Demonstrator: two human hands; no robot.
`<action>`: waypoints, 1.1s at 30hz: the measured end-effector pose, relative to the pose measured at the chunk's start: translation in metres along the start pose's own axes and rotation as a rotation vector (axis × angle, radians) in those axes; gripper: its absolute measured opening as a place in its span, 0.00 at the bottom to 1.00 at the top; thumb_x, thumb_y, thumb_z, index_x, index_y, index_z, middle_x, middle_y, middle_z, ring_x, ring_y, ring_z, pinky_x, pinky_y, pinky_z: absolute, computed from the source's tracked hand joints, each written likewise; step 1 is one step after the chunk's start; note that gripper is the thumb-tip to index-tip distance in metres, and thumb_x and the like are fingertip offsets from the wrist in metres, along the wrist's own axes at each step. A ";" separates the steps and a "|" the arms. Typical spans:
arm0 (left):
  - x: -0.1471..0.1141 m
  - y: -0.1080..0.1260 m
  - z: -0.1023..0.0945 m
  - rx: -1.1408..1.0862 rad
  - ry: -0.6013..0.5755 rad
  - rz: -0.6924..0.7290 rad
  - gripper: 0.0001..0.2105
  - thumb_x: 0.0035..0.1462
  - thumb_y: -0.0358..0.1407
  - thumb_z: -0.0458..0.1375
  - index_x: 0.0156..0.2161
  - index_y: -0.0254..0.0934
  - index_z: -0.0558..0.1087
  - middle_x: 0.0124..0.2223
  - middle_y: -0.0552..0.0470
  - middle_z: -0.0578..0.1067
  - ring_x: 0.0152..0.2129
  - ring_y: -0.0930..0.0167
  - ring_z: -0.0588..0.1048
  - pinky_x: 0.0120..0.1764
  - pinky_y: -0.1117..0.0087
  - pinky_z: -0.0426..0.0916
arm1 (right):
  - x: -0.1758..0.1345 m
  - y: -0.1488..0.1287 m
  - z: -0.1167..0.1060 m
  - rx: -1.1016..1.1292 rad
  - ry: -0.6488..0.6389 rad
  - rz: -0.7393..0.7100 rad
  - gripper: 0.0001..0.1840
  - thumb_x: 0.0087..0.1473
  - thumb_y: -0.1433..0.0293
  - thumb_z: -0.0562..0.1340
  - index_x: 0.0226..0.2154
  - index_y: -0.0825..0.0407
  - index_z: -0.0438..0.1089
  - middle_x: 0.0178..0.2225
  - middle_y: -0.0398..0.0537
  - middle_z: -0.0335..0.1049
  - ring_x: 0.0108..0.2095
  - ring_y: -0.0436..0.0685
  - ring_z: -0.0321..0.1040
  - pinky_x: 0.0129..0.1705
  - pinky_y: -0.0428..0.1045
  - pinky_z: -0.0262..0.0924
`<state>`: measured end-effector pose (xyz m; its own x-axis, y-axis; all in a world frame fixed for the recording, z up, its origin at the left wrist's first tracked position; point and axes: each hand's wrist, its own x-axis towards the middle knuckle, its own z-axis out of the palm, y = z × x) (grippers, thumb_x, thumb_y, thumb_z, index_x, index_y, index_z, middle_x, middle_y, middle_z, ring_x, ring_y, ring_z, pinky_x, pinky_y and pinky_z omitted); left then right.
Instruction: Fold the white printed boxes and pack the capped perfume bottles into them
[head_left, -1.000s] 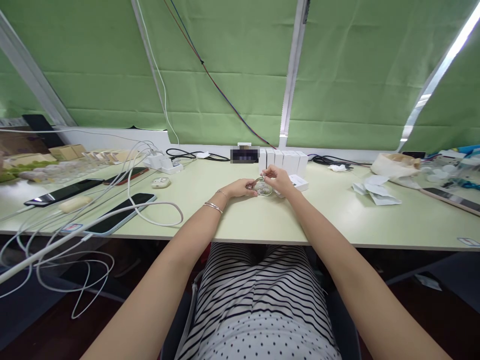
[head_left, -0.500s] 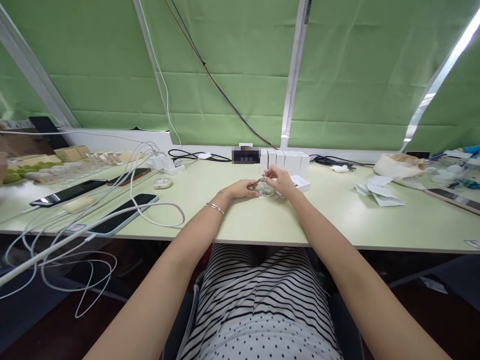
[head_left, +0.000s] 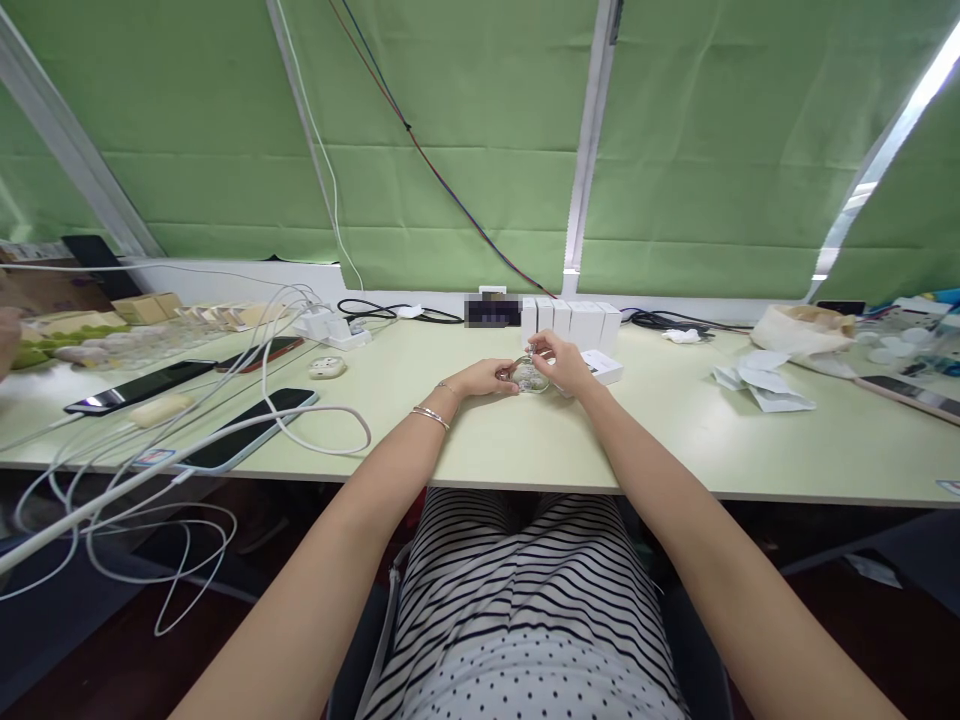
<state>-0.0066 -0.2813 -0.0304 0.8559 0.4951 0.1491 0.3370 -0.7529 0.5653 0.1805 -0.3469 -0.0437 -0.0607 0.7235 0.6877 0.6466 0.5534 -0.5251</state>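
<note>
A small, clear, round object (head_left: pixel 531 376), shaped like a flat glass bottle, is between my hands over the table. Its print or contents are too small to read. My left hand (head_left: pixel 484 378) closes its fingers on the left edge. At the top, where a small neck-like part shows, my right hand (head_left: pixel 559 360) pinches with thumb and fingertips. Just beyond my right hand lies a white box (head_left: pixel 604 368), partly hidden by it. A row of upright white boxes (head_left: pixel 577 322) stands behind.
Phones (head_left: pixel 251 430), looping white cables (head_left: pixel 341 410) and an earbud case (head_left: pixel 327 367) occupy the left of the table (head_left: pixel 517 445). On the right are crumpled white papers (head_left: pixel 763 382), a cream bag (head_left: pixel 799 335) and another phone (head_left: pixel 911 398). Another person's hand (head_left: pixel 7 335) shows at the far left edge.
My hands keep nearly the same grip and place on the clear round object. The view has shifted very slightly. At the far left, the other person's hand has moved a little.
</note>
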 end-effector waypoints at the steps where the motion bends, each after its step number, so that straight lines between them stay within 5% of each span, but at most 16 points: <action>1: 0.000 0.000 0.000 -0.004 -0.002 -0.003 0.12 0.46 0.42 0.59 0.27 0.36 0.62 0.25 0.59 0.59 0.24 0.74 0.59 0.29 0.72 0.53 | 0.000 0.000 0.000 -0.001 -0.001 0.001 0.12 0.48 0.71 0.56 0.39 0.50 0.64 0.34 0.47 0.74 0.37 0.55 0.71 0.42 0.53 0.67; 13: -0.002 -0.011 -0.008 -0.101 0.056 -0.085 0.21 0.38 0.32 0.64 0.42 0.35 0.69 0.26 0.58 0.69 0.25 0.72 0.68 0.31 0.71 0.62 | -0.002 -0.001 -0.002 0.008 0.020 0.079 0.18 0.49 0.67 0.55 0.45 0.51 0.61 0.37 0.51 0.73 0.39 0.57 0.70 0.41 0.55 0.65; 18: 0.000 -0.018 -0.018 -0.141 0.351 -0.075 0.18 0.43 0.32 0.61 0.42 0.35 0.65 0.32 0.54 0.71 0.28 0.72 0.71 0.34 0.70 0.65 | -0.002 0.001 -0.007 -0.008 0.105 0.145 0.16 0.51 0.70 0.49 0.43 0.52 0.62 0.36 0.52 0.73 0.39 0.58 0.70 0.44 0.56 0.62; 21: 0.010 -0.007 -0.022 -0.170 0.581 0.007 0.16 0.50 0.35 0.58 0.44 0.37 0.60 0.39 0.51 0.69 0.32 0.73 0.72 0.37 0.70 0.66 | -0.002 0.002 -0.007 -0.026 0.139 0.176 0.16 0.51 0.72 0.48 0.42 0.51 0.62 0.34 0.50 0.73 0.38 0.58 0.70 0.45 0.57 0.61; 24: 0.021 0.012 -0.017 -0.180 0.691 0.122 0.16 0.54 0.36 0.55 0.47 0.38 0.58 0.44 0.48 0.69 0.39 0.72 0.71 0.42 0.70 0.66 | -0.001 0.002 -0.007 -0.042 0.150 0.189 0.16 0.51 0.72 0.48 0.42 0.51 0.63 0.33 0.50 0.73 0.37 0.58 0.70 0.44 0.56 0.61; 33: 0.022 0.025 0.014 -0.049 0.428 0.226 0.17 0.55 0.34 0.55 0.50 0.36 0.64 0.42 0.48 0.72 0.41 0.69 0.70 0.50 0.64 0.61 | -0.001 0.001 -0.008 -0.061 0.133 0.171 0.17 0.52 0.72 0.47 0.42 0.51 0.63 0.33 0.49 0.73 0.37 0.58 0.69 0.45 0.56 0.61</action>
<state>0.0256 -0.2953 -0.0242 0.6642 0.4631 0.5868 0.1339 -0.8460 0.5161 0.1867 -0.3506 -0.0411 0.1522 0.7419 0.6531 0.6839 0.3980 -0.6115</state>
